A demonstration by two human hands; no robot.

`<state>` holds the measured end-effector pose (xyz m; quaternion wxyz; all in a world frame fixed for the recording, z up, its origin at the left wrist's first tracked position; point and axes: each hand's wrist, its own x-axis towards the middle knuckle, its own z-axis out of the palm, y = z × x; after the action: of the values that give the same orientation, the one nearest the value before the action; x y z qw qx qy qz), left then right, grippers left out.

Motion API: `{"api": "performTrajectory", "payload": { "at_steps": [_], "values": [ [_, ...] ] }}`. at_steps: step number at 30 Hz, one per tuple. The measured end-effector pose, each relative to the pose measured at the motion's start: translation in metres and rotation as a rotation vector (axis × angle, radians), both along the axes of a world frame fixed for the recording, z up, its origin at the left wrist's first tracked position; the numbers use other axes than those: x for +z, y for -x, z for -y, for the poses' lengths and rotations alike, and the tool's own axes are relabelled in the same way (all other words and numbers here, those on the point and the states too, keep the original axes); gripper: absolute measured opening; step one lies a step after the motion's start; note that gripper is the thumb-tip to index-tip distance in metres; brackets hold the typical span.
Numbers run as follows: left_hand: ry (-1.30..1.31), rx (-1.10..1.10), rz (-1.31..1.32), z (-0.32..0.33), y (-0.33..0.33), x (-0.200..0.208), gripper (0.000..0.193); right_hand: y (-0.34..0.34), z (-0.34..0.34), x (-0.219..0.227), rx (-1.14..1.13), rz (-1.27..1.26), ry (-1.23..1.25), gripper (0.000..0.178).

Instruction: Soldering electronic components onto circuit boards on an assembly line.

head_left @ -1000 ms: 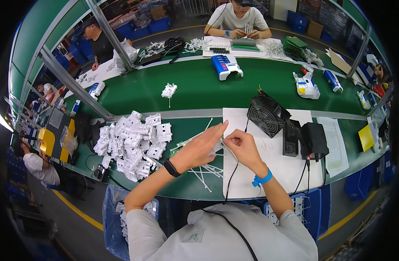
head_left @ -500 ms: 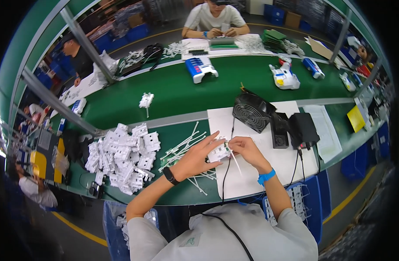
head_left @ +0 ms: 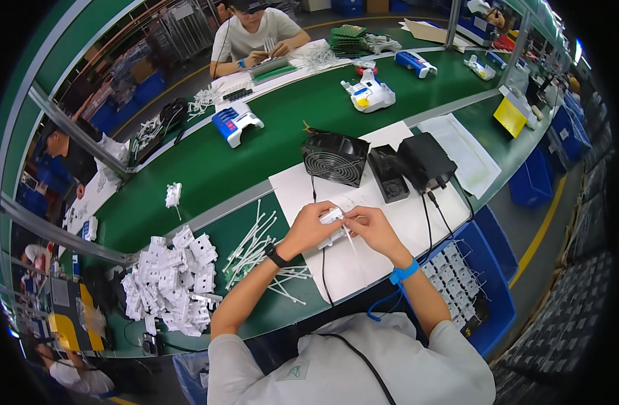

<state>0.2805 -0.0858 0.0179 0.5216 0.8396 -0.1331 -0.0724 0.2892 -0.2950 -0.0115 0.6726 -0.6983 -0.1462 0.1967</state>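
Note:
My left hand (head_left: 308,231) grips a small white plastic housing (head_left: 331,217) over the white board (head_left: 302,185). Its fingers are wrapped round the part's left side. My right hand (head_left: 373,228) meets the part from the right, thumb and forefinger pinched at its edge. A thin white cable (head_left: 350,244) hangs down from that pinch. What lies under the fingertips is partly hidden. To the left of my left hand lie loose white cables (head_left: 255,233) with small green boards among them. A heap of similar white housings (head_left: 171,283) sits farther left.
Beyond my hands stand a black fan (head_left: 333,162), a black stand (head_left: 388,177) and a black box (head_left: 425,160) with cords. A blue bin (head_left: 488,331) of white parts is at lower right. Across the green belt (head_left: 282,111), a co-worker (head_left: 255,37) handles parts.
The view has swung to the right, so the bench appears farther left. My left hand's fingers, spread before, have closed round the white housing. My right hand stays pinched at its edge.

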Motion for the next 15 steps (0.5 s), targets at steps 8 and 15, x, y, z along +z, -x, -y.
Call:
{"api": "performTrajectory", "payload": {
  "at_steps": [8, 15],
  "values": [
    [0.036, 0.452, 0.270, 0.025, -0.041, -0.051, 0.024, -0.005, 0.004, -0.011, -0.098, 0.117, 0.144, 0.029],
    [0.241, 0.372, 0.018, 0.045, -0.059, -0.089, 0.027, 0.011, -0.027, -0.038, -0.227, 0.659, 0.621, 0.031]
  ]
}}
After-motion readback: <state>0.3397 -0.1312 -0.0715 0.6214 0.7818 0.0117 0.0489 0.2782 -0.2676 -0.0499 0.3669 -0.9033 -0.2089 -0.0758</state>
